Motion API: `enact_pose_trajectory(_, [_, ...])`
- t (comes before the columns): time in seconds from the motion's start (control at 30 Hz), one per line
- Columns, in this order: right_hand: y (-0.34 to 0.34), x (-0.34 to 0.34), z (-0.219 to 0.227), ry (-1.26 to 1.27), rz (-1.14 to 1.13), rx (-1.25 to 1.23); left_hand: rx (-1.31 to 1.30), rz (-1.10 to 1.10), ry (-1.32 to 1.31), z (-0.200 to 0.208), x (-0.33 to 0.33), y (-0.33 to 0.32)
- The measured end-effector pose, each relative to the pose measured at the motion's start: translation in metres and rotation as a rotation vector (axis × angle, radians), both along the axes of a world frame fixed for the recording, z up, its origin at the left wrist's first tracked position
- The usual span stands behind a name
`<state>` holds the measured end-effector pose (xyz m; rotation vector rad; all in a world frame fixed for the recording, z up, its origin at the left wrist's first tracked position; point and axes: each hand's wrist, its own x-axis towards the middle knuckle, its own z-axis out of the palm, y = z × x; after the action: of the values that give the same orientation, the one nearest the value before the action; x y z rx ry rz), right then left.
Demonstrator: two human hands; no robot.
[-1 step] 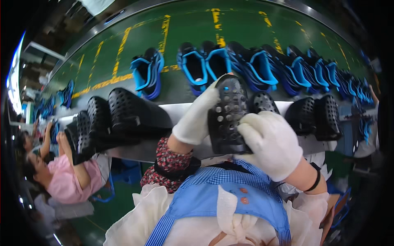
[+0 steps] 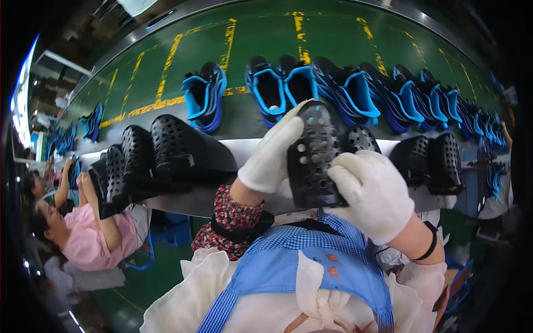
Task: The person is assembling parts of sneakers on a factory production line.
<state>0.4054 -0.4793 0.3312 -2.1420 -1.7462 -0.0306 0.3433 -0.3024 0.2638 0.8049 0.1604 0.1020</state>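
Between my hands stands a black shoe-shaped form (image 2: 315, 158) with rows of round holes, its toe end up; bits of blue show through the upper holes. My white-gloved left hand (image 2: 273, 152) is closed along its left side, with the fingertips partly hidden behind it. My right hand (image 2: 380, 197), also gloved in white, bends its fingers against the form's lower right edge. A second perforated form (image 2: 362, 139) shows just behind the right hand. Whether the form is fixed to the bench cannot be seen.
Black perforated forms (image 2: 186, 147) line the bench at left, with another pair (image 2: 444, 161) at right. Beyond runs a green surface (image 2: 261, 33) with yellow markings and a row of black-and-blue sports shoes (image 2: 205, 100). A person in pink (image 2: 100, 238) sits at far left.
The whole scene has shifted slightly to the right in the picture. Both hands keep the same hold on the form.
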Motion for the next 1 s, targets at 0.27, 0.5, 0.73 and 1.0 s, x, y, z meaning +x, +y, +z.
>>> enact_pose_trajectory(0.27, [0.026,0.043,0.028,-0.032,0.161,-0.084,-0.084,-0.157,-0.078,0.006,0.033,0.021])
enact_pose_trajectory(0.5, [0.047,0.08,0.012,0.277,-0.203,-0.11,-0.044,0.254,-0.175,0.004,0.071,0.038])
enact_pose_trajectory(0.73, [0.072,0.106,0.017,0.146,-0.338,-0.204,-0.061,0.485,-0.218,0.002,0.106,0.028])
enact_pose_trajectory(1.0, [0.084,0.121,0.002,-0.098,-0.349,-0.28,-0.002,0.432,-0.056,-0.027,0.117,0.047])
